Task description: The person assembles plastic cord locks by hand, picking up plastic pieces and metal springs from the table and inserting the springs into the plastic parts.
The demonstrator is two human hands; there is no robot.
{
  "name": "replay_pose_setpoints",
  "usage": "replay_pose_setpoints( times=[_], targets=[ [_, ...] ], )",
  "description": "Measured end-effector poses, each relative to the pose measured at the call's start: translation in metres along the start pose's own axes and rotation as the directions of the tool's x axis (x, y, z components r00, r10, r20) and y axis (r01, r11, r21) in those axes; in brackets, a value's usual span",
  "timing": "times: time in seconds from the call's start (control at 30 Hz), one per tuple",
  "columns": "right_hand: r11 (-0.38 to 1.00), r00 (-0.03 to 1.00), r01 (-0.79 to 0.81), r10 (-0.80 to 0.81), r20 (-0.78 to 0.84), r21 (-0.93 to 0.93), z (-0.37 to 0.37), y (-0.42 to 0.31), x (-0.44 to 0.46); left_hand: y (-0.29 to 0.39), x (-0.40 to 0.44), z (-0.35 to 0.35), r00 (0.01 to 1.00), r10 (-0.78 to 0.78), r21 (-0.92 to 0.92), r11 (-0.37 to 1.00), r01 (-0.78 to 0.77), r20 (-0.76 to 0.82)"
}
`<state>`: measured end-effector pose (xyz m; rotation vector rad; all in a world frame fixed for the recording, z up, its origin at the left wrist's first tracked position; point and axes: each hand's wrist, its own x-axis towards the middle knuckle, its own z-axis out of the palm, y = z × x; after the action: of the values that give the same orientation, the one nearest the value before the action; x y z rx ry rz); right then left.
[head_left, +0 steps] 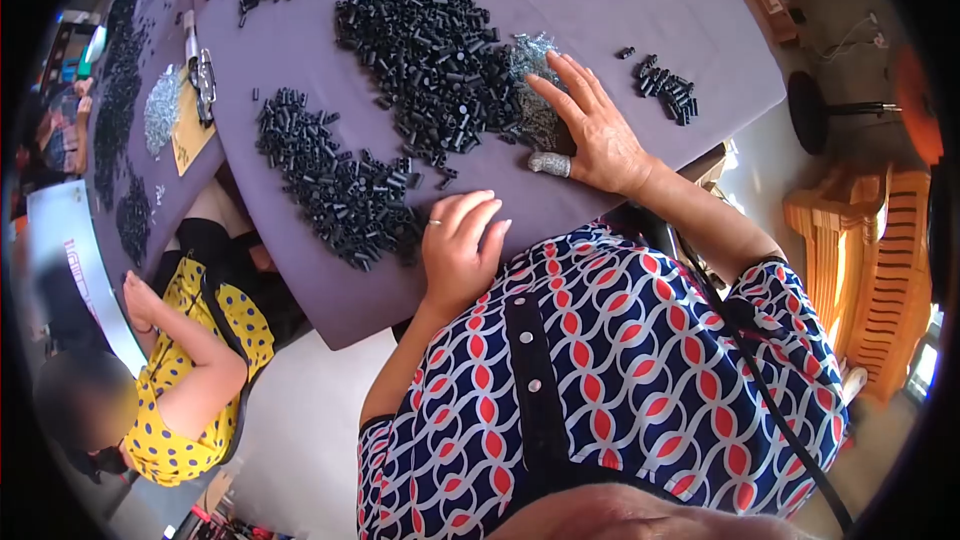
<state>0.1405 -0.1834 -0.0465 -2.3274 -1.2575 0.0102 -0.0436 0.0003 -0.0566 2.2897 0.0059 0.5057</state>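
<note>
My right hand is at the table's near side, fingers spread, over the right edge of a small pile of clear, silvery pieces. Its thumb is wrapped in silvery tape. Left of that lies a large heap of small black cylinders. My left hand, with a ring on one finger, rests near the table edge; its fingers are bent and close together, and whatever they may hold is hidden. Beside it, to the left, is a curved heap of black cylinders. A smaller group of black cylinders lies to the right of my right hand.
Another person in a yellow dotted top sits at the left by a second table with black pieces and a clear pile. A pen-like tool lies on brown card. A wooden chair and a round stool stand at right.
</note>
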Motion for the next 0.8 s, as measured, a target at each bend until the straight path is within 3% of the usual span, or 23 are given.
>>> replay_pose_setpoints(
  times=[0.23,0.47,0.6,0.67,0.8],
  targets=[
    [0.997,0.998,-0.068,0.068,-0.014,-0.027,0.008,0.001,0.016,-0.009,-0.001,0.002,0.998,0.061,-0.035,0.998,-0.06,0.009],
    [0.999,0.998,0.005,-0.004,0.055,-0.033,0.006,0.008,0.03,-0.009,-0.003,0.0,0.998,0.06,-0.086,0.994,-0.062,-0.025],
    [0.999,0.999,0.034,-0.034,-0.034,-0.006,0.009,0.009,0.027,-0.01,-0.003,-0.002,0.997,0.079,-0.108,0.991,-0.08,-0.009],
    [0.995,0.995,0.007,0.004,-0.105,0.101,0.007,0.007,0.026,-0.009,-0.003,-0.002,0.996,0.085,-0.104,0.991,-0.087,-0.024],
    [0.992,0.983,0.045,-0.024,-0.184,0.114,0.01,0.015,0.022,-0.004,-0.007,-0.002,0.988,0.085,-0.08,0.992,-0.096,-0.129]
  ],
)
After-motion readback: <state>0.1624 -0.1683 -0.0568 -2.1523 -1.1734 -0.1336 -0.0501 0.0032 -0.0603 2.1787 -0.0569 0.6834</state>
